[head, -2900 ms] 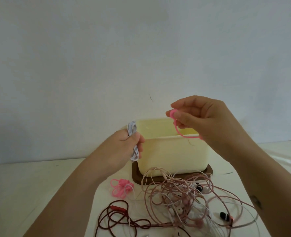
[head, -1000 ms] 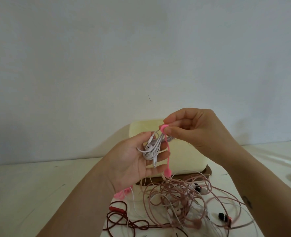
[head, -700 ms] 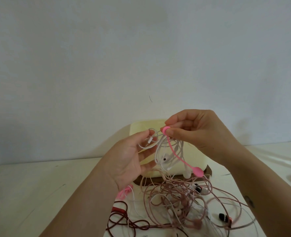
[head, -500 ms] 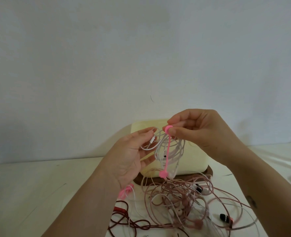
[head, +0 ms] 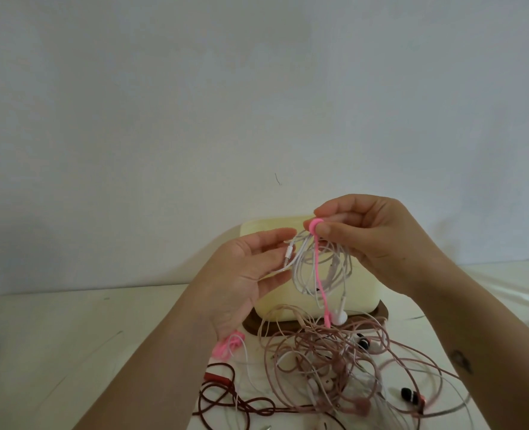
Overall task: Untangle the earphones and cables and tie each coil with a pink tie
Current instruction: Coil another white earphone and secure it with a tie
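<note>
1. The counter [head: 70,336] carries a cream box [head: 362,293]; tangled cables [head: 334,361] lie in front of it;
2. The right hand [head: 368,237] pinches the head of the pink tie [head: 319,274] against the white earphone coil [head: 306,268], raised above the tangle;
3. The left hand [head: 244,274] lies palm up, fingers nearly straight, touching the coil's plug end;
4. The tie hangs down across the coil.

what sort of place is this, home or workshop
Likely a home or simple indoor table setup: a white table against a bare wall, a cream storage box, and a heap of tangled earphone cables.
</note>
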A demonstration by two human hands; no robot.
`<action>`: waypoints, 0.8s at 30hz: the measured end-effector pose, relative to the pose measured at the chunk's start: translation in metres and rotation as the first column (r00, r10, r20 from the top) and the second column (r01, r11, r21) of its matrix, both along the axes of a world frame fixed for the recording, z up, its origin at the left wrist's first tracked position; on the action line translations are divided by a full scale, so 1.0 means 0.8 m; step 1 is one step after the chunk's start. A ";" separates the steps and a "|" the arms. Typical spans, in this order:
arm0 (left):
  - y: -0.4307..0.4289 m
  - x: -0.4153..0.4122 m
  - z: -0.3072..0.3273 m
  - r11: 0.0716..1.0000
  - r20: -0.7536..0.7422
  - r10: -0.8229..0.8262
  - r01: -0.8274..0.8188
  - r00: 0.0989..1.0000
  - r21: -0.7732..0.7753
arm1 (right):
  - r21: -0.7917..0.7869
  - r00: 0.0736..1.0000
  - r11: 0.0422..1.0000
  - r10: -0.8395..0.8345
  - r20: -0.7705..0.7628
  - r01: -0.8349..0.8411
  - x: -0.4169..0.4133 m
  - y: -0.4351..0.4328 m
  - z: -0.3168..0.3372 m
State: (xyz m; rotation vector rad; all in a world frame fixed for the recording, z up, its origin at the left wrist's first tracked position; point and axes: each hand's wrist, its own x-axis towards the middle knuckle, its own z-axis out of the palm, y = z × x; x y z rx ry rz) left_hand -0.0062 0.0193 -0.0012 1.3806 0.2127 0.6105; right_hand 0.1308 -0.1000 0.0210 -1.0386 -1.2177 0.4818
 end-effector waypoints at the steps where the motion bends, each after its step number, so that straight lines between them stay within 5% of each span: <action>1: 0.000 0.000 -0.002 0.996 -0.016 0.052 -0.050 0.999 0.073 | 0.001 1.000 1.000 0.010 -0.015 -0.010 0.000 0.000 0.000; 4: -0.001 0.000 -0.003 0.974 -0.063 0.119 -0.104 0.991 0.202 | 0.001 0.997 1.000 0.030 -0.064 -0.030 -0.003 0.001 0.000; 9: -0.009 0.000 0.001 0.998 -0.085 -0.061 0.060 0.995 -0.004 | -0.014 0.984 0.998 0.052 -0.171 -0.055 -0.009 0.005 -0.001; 15: -0.012 0.007 -0.003 0.977 -0.004 -0.022 0.021 1.000 -0.213 | -0.001 0.972 0.998 0.064 -0.227 -0.066 -0.010 0.007 -0.003; 24: 0.006 -0.007 0.003 0.931 -0.001 -0.212 0.202 0.977 -0.303 | -0.005 0.970 0.998 0.065 -0.235 -0.068 -0.009 0.007 -0.003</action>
